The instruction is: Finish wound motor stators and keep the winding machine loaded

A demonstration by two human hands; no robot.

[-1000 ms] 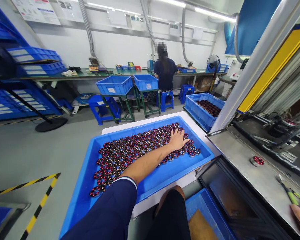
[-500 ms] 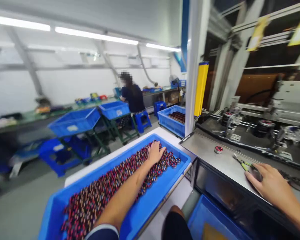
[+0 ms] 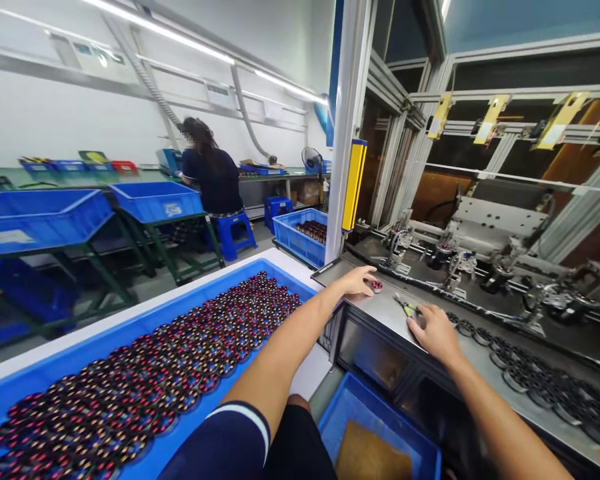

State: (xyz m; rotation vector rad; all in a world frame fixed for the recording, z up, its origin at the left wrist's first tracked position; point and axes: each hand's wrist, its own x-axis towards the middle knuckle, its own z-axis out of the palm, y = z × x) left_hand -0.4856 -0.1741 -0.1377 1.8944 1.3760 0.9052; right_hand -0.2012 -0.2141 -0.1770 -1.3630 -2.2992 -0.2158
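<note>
My left hand (image 3: 356, 282) is over the metal worktop with thumb and fingers apart. Just at its fingertips sits a small round motor part with a red top (image 3: 377, 286); no grip on it shows. My right hand (image 3: 436, 331) rests at the worktop's front edge, thumb and fingers apart around the handle end of green-handled cutting pliers (image 3: 407, 307). The pliers lie on the worktop with their jaws pointing away to the left. Left of me, a long blue tray (image 3: 253, 272) holds many round black parts with red and copper-coloured windings (image 3: 180, 360).
Black rings (image 3: 525, 373) lie along the worktop (image 3: 325, 272) on the right. Behind it stands a machine with metal fixtures (image 3: 463, 267) and a frame post (image 3: 347, 133). A blue bin (image 3: 325, 427) is below. A person (image 3: 213, 173) sits at a far bench.
My left hand has moved right, from above the parts in the blue tray to beside the round part on the worktop. The view has turned right; my right hand stays by the pliers.
</note>
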